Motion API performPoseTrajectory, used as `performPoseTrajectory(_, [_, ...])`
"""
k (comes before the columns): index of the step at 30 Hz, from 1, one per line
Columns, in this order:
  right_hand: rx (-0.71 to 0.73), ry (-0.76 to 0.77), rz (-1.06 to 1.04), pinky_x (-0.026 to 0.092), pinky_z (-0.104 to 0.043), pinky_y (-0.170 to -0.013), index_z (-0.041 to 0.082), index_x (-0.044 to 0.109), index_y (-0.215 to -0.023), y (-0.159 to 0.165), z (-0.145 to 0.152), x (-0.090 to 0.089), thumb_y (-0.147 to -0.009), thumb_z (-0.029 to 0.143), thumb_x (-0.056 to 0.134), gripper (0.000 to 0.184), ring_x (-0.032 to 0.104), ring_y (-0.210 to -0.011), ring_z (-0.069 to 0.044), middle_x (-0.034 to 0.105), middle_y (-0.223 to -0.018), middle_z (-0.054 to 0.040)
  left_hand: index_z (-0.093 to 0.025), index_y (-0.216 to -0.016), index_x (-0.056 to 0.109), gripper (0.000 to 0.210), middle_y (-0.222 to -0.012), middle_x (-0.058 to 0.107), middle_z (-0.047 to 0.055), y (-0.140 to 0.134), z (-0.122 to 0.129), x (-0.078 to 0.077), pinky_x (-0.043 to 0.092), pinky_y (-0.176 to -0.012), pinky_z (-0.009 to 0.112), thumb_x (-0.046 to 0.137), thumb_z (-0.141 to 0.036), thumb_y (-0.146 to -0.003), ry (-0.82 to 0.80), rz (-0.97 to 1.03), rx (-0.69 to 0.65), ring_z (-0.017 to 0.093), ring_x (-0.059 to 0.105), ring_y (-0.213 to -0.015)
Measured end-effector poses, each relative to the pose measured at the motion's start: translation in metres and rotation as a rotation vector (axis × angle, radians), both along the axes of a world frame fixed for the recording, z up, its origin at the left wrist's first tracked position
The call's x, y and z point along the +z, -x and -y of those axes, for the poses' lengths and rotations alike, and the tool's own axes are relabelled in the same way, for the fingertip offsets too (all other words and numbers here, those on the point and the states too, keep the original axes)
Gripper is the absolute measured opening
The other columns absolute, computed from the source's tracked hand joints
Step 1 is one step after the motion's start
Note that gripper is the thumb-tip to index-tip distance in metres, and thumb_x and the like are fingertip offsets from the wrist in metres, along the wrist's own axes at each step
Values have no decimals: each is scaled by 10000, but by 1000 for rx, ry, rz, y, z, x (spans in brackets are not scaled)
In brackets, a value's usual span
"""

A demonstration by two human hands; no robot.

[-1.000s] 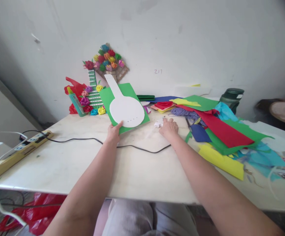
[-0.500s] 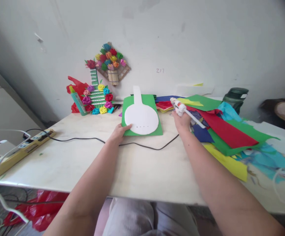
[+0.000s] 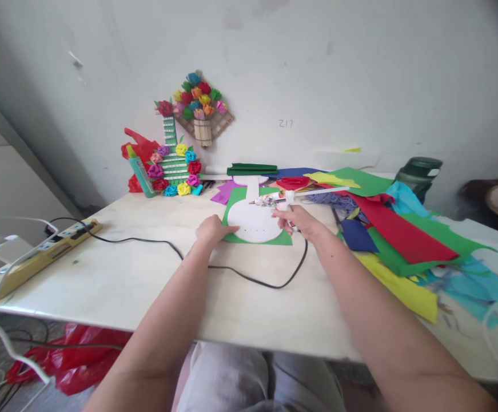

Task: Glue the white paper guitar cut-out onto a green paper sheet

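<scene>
A white long-necked cutout (image 3: 253, 220), with a row of small dots near its rounded lower edge, lies on a green sheet (image 3: 283, 239). At the sheet's left edge, my left hand (image 3: 212, 230) is closed, its thumb laid over the rim of the sheet and cutout; its other fingers are mostly hidden. My right hand (image 3: 298, 220) grips a white hot glue gun (image 3: 289, 198) by its handle. The gun's nozzle points left, just above the cutout, and a long glue stick juts out behind it.
The gun's black cord (image 3: 249, 278) runs across the table to a yellow power strip (image 3: 38, 257). Coloured sheets (image 3: 403, 229) pile up at right, by a dark green bottle (image 3: 418, 174). A flower-trimmed guitar shape (image 3: 175, 163) and a glue bottle (image 3: 141, 174) stand back left.
My right hand has brought the glue gun left from the paper pile to over the cutout and turned its nozzle leftward. The green sheet with the cutout has tipped down flatter.
</scene>
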State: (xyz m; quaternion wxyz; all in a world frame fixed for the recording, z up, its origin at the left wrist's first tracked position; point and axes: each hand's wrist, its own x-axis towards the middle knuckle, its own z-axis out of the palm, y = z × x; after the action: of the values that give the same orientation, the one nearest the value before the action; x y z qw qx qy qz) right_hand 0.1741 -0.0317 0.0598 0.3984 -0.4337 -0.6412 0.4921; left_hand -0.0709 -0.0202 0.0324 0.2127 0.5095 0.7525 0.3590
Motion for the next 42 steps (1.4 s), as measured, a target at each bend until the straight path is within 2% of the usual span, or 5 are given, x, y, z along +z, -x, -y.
performPoseTrajectory(8, [74, 88, 148, 287, -175, -268, 131, 555, -735, 2, -3, -7, -654, 487, 623, 372, 362, -281, -47, 571, -460, -5, -187, -732, 532, 478, -949, 605, 159, 8, -5, -8, 347, -868, 398, 798, -344, -367, -93, 126, 30, 349, 466, -1072])
performPoseTrajectory(17, [63, 108, 224, 282, -176, -259, 137, 544, -664, 9, 6, 7, -633, 459, 651, 340, 359, -269, -47, 564, -438, -11, -194, -1164, 465, 775, -1211, 447, 180, -8, 0, -12, 256, -940, 458, 652, -578, -518, -163, -451, -106, 357, 254, -1200])
performPoseTrajectory(23, [62, 93, 227, 285, -183, -263, 139, 559, -657, 8, 7, 9, -635, 448, 650, 323, 354, -278, -45, 587, -476, -19, -232, -1290, 360, 845, -1401, 237, 109, -1, -9, -23, 41, -993, 530, 555, -642, -577, -61, -477, -177, 359, -59, -1285])
performPoseTrajectory(31, [82, 131, 270, 268, -184, -264, 145, 557, -648, 9, 11, 14, -635, 436, 650, 306, 341, -276, -44, 581, -469, -15, -384, -1188, 482, 460, -1396, 251, -82, -4, -12, -26, -55, -1001, 518, 432, -526, -753, -70, -509, -421, 305, -105, -1292])
performPoseTrajectory(42, [106, 133, 337, 281, -195, -267, 149, 557, -675, 9, 8, 10, -644, 507, 615, 363, 339, -275, -48, 598, -499, -36, -397, -1201, 458, 517, -1379, 281, -83, -2, -16, -25, -91, -984, 529, 460, -564, -711, 2, -475, -472, 305, -81, -1294])
